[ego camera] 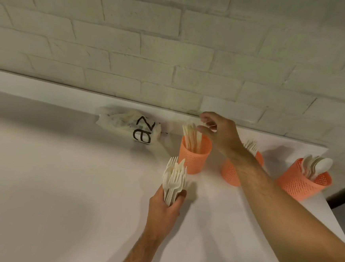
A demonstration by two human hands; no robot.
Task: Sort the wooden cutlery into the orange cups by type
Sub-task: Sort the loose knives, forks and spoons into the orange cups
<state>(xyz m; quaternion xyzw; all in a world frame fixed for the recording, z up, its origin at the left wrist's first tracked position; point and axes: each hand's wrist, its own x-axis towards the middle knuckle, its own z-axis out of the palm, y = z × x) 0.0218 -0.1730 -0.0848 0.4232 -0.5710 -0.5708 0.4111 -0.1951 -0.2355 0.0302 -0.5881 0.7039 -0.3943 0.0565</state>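
Left hand (164,204) grips a mixed cutlery bundle (174,180) near the knife cup (194,155); right hand (219,132) hovers above that cup.

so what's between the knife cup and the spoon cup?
Head view: the fork cup, partly hidden behind the right forearm, stands between the knife cup and spoon cup.

Likely a café or canteen corner: white counter (61,173) against painted brick wall (133,45).

Three orange cups (194,156) — knives, forks, spoons upright; mixed cutlery bundle (174,179) nearby
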